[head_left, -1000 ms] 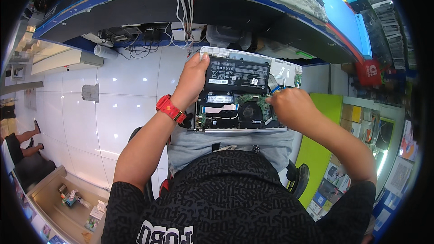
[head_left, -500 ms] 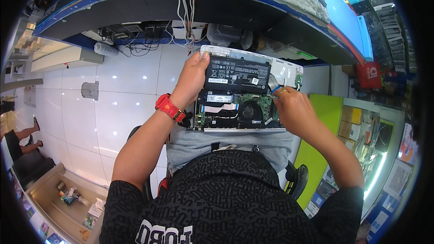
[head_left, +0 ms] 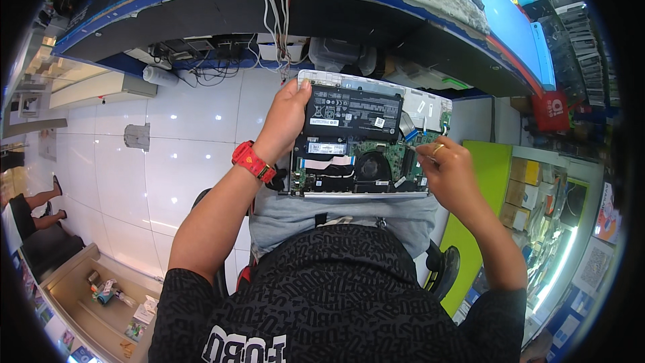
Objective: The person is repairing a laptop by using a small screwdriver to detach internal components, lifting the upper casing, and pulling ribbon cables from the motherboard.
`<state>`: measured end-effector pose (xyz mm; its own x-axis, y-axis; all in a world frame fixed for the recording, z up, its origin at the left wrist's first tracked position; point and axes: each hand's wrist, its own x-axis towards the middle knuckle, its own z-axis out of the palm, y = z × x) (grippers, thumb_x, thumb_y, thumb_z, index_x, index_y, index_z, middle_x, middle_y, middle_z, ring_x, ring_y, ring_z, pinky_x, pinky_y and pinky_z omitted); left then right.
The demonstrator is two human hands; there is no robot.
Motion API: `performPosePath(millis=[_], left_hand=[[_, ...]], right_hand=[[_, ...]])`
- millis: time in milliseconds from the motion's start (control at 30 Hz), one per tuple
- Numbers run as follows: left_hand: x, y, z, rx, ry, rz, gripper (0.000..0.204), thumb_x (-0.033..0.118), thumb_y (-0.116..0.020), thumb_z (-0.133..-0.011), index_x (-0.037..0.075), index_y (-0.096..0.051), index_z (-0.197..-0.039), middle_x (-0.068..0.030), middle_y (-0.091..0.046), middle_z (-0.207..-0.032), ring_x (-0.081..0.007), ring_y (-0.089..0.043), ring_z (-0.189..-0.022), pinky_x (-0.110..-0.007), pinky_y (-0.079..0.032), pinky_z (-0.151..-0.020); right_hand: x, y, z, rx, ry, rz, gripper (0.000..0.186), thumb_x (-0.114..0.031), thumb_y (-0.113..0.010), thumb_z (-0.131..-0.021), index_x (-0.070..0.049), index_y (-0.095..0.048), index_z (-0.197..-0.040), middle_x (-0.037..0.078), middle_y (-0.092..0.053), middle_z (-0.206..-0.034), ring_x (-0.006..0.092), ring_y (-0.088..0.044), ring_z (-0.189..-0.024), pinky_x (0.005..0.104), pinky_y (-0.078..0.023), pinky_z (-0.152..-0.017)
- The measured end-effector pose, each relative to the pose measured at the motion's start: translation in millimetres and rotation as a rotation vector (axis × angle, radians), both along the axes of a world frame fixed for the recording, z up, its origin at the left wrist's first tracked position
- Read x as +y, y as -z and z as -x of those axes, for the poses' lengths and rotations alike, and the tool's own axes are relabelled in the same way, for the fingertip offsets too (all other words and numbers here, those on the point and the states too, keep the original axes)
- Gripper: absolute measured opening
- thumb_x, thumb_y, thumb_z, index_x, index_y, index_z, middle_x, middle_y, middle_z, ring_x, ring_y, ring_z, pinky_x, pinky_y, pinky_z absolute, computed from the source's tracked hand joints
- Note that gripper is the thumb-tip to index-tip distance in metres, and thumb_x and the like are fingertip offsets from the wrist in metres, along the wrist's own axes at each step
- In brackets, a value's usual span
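Observation:
An opened laptop base [head_left: 424,104] rests on my lap with its insides facing up. My left hand [head_left: 289,111] grips its upper left edge, thumb on top; a red watch circles that wrist. Beside the thumb lies the black battery [head_left: 353,111]. Below it are a drive with a white label [head_left: 327,148], a white ribbon cable [head_left: 327,162] and a round fan [head_left: 371,167]. My right hand [head_left: 447,165], with a ring, is pinched over the green circuit board [head_left: 390,150] at the right, near a blue-ended ribbon cable [head_left: 410,133]. Whatever sits between its fingertips is too small to name.
A workbench [head_left: 322,10] runs across ahead, with white cables [head_left: 270,7] hanging from it and bins underneath. A lime-green panel [head_left: 480,208] and a lit display case [head_left: 537,228] stand at right. An open drawer [head_left: 101,316] is at lower left; a person's legs show at far left.
My right hand has shifted slightly right and down, off the ribbon cable, uncovering its blue end and more of the board. My left hand keeps its hold on the laptop base.

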<state>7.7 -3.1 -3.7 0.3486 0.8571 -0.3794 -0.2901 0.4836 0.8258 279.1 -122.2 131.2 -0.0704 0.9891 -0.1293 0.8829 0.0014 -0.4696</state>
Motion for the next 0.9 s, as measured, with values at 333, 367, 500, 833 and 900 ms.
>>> performPosePath(millis=[333,367,500,833,900], left_hand=[[-0.7,-1.3,-0.5,0.025,-0.02,-0.002,0.032,0.023,-0.039,-0.116,-0.001,-0.061,-0.119,-0.0085,-0.07,-0.113,-0.0121,-0.064,-0.101,-0.032,-0.051,-0.094],[-1.0,-1.8,-1.3,0.02,-0.017,0.005,0.032,0.023,-0.039,-0.116,-0.001,-0.06,-0.12,-0.0084,-0.07,-0.113,-0.0121,-0.064,-0.101,-0.032,-0.052,-0.094],[1.6,-0.3,-1.9,-0.009,-0.009,0.031,0.032,0.024,-0.04,-0.116,-0.001,-0.06,-0.121,-0.0086,-0.07,-0.113,-0.0127,-0.065,-0.099,-0.032,-0.053,-0.093],[-0.9,2.4,1.0,0.002,-0.022,0.005,0.033,0.025,-0.041,-0.116,-0.001,-0.059,-0.128,-0.0098,-0.071,-0.119,-0.0143,-0.066,-0.105,-0.032,-0.052,-0.097],[-0.8,1.3,1.0,0.001,-0.01,0.003,0.033,0.025,-0.041,-0.116,-0.001,-0.059,-0.128,-0.0097,-0.071,-0.12,-0.0141,-0.066,-0.105,-0.032,-0.051,-0.097]], right_hand=[[113.7,-52.6,-7.2,0.192,0.153,-0.42,0.021,-0.011,-0.072,-0.095,0.001,-0.074,-0.112,0.017,-0.077,-0.098,0.0238,-0.074,-0.085,0.0343,-0.057,-0.08],[138.1,-52.1,-8.6,0.173,0.128,-0.456,0.023,-0.014,-0.07,-0.097,0.002,-0.074,-0.113,0.018,-0.077,-0.098,0.0261,-0.074,-0.084,0.0358,-0.056,-0.081],[229.8,-35.8,-1.1,0.097,0.023,-0.531,0.03,-0.023,-0.066,-0.099,0.001,-0.073,-0.116,0.021,-0.076,-0.1,0.0364,-0.073,-0.094,0.0399,-0.056,-0.088],[301.8,-57.1,25.5,-0.319,-0.258,-0.107,0.05,-0.003,-0.055,-0.099,-0.012,-0.054,-0.149,0.024,-0.074,-0.1,0.0311,-0.076,-0.081,0.0415,-0.059,-0.072],[303.1,-82.1,39.5,-0.325,-0.209,0.205,0.068,0.004,-0.055,-0.096,-0.018,-0.044,-0.16,0.025,-0.073,-0.094,0.0247,-0.077,-0.065,0.0388,-0.062,-0.056]])
